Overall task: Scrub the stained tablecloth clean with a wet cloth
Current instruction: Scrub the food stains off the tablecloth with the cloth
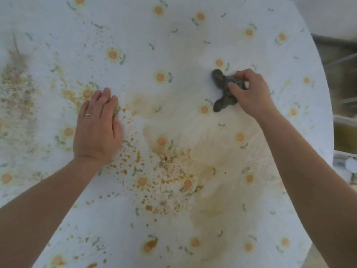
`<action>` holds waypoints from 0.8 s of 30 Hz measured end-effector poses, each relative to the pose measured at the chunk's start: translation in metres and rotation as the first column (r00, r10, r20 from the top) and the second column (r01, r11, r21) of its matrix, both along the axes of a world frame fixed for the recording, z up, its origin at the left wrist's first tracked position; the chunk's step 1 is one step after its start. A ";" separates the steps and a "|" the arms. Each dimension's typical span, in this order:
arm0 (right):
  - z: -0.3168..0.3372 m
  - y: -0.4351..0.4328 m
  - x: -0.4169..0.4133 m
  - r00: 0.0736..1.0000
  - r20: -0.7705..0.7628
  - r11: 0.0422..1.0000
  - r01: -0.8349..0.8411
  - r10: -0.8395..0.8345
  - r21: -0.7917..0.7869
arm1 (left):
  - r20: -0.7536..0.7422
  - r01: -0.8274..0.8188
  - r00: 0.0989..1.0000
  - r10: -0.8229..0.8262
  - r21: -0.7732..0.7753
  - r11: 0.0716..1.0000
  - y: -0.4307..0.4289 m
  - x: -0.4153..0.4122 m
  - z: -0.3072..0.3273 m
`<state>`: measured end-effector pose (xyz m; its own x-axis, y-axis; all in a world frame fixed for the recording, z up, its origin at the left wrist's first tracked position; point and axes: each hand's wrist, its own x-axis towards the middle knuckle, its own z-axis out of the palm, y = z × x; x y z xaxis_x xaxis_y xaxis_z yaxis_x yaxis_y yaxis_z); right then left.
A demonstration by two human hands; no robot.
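Note:
A white tablecloth [173,45] printed with small orange flowers covers the whole table. Orange-brown specks and yellowish smears [166,190] spread over its middle, its near part and its left side. My right hand [251,91] is at the right, closed around a dark grey-green wet cloth [222,88] that is bunched up and pressed on the tablecloth, its ends sticking out to the left. My left hand [98,126], with a ring on one finger, lies flat, palm down, on the stained fabric left of centre, holding nothing.
The table's right edge [326,105] curves down the right side. Beyond it I see shelving or racks [343,89] and a floor area, all blurred. A brownish smudge [17,89] marks the far left of the tablecloth.

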<state>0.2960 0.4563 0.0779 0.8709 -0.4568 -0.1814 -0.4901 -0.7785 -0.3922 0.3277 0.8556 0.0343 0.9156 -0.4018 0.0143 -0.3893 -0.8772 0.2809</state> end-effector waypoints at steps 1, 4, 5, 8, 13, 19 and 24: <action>-0.003 -0.013 -0.005 0.998 -0.029 0.997 0.055 -0.056 -0.059 | 0.007 0.002 1.000 -0.002 0.001 1.000 0.001 0.000 0.000; -0.005 -0.038 -0.025 0.959 -0.050 0.943 0.262 -0.277 -0.203 | 0.022 0.011 1.000 -0.011 -0.004 1.000 0.002 0.000 -0.002; -0.006 -0.041 -0.030 0.941 -0.032 0.918 0.320 -0.336 -0.234 | 0.027 0.011 1.000 -0.011 -0.006 1.000 0.003 0.000 -0.002; -0.006 -0.025 -0.025 0.889 0.090 0.879 0.458 -0.449 -0.137 | 0.035 0.015 0.999 -0.015 -0.018 1.000 0.001 0.000 -0.003; -0.019 0.060 0.006 0.953 0.181 0.958 0.264 -0.241 -0.111 | 0.034 0.005 0.999 -0.005 -0.016 1.000 0.000 0.000 -0.003; -0.026 0.211 -0.010 0.799 0.194 0.822 -0.550 0.569 -0.147 | 0.043 0.018 0.999 -0.018 -0.006 1.000 0.004 0.000 -0.005; -0.026 0.147 0.031 0.865 0.109 0.861 -0.460 0.490 -0.218 | 0.042 0.019 0.999 -0.020 0.023 1.000 0.002 0.001 -0.003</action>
<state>0.3275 0.6033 0.0519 0.9998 0.0083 0.0187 0.0130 -0.9645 -0.2639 0.3285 0.8579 0.0313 0.9064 -0.4203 0.0431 -0.4175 -0.8753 0.2439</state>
